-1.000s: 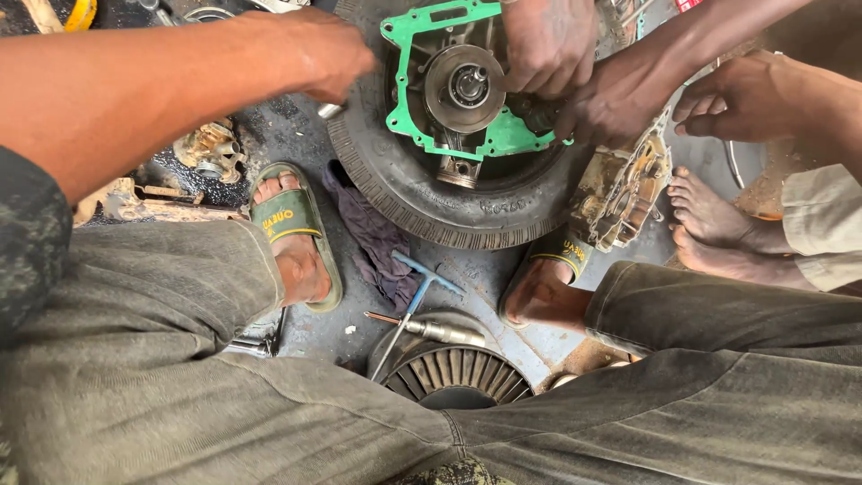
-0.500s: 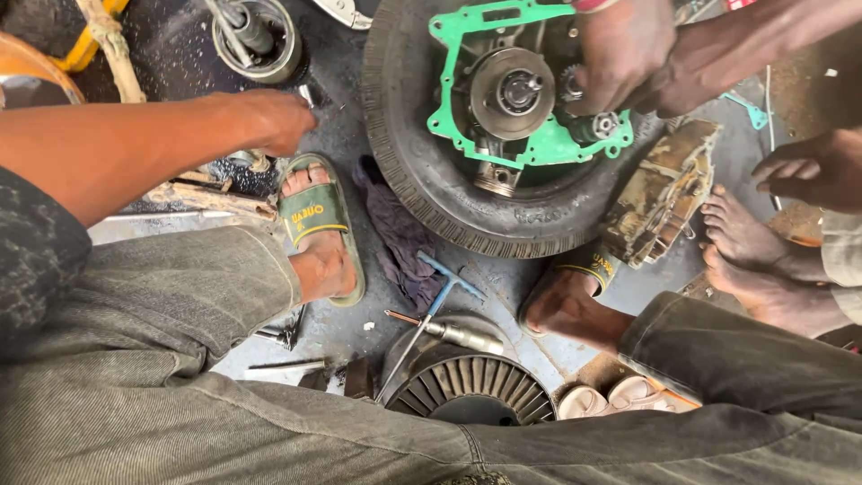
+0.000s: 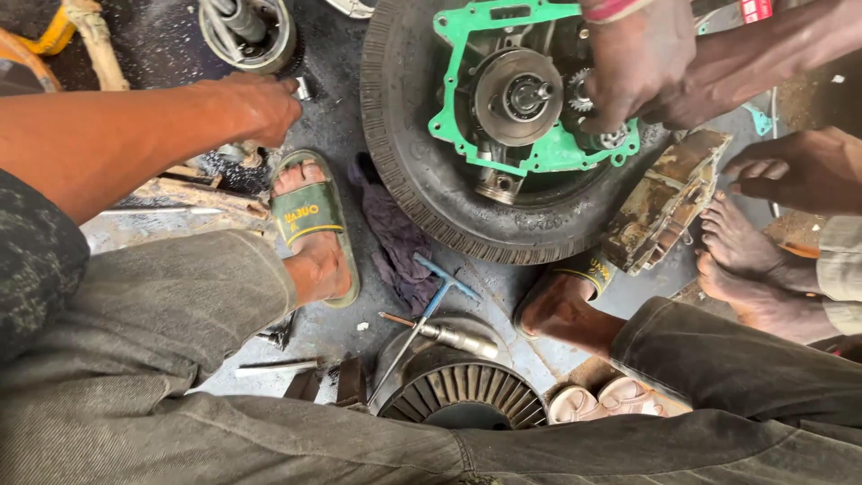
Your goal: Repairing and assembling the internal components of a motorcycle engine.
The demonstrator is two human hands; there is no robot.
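- the left hand (image 3: 260, 108) reaches out over the dark floor (image 3: 337, 117), fingers curled down onto a small metal piece (image 3: 303, 87); whether it grips it, i cannot tell.
- the right hand (image 3: 633, 63) is closed around parts at the small gear (image 3: 579, 90) of the engine case (image 3: 521, 99).
- the engine case with its green gasket (image 3: 449, 108) lies inside the tyre (image 3: 404, 153), ahead and to the right; the right hand is on it, the left well apart.
- a blue t-handle wrench (image 3: 431, 296) lies between the feet.

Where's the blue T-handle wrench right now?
In the head view the blue T-handle wrench lies on the floor at lower centre, between the person's two sandalled feet, just below the tyre, beside the purple rag and above the finned round part.
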